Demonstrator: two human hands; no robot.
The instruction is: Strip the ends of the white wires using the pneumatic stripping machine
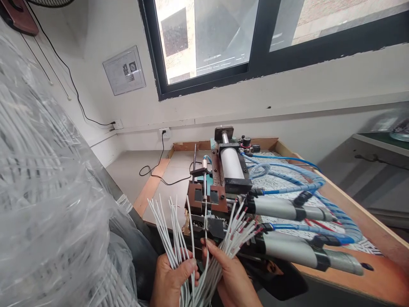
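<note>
Low in the middle of the head view, my left hand (pixel 177 275) is closed around a fanned bunch of white wires (pixel 166 226), thumb pressed across them. One wire (pixel 191 221) stands apart from that bunch. My right hand (pixel 228 273) pinches a single white wire (pixel 206 243) between thumb and fingers, its upper end running into the front of the pneumatic press (pixel 207 194). A second bunch of white wires (pixel 236 232), with reddish tips, lies against my right hand and leans right. The lower wire lengths run together between both hands.
Silver air cylinders (pixel 287 209) and blue hoses (pixel 306 179) extend right of the press. Plastic-wrapped bundles of wire (pixel 64 192) rise close on the left. A wooden border (pixel 345 200) edges the bench. A black cord (pixel 162 175) crosses the tabletop, and a window (pixel 207 38) is above.
</note>
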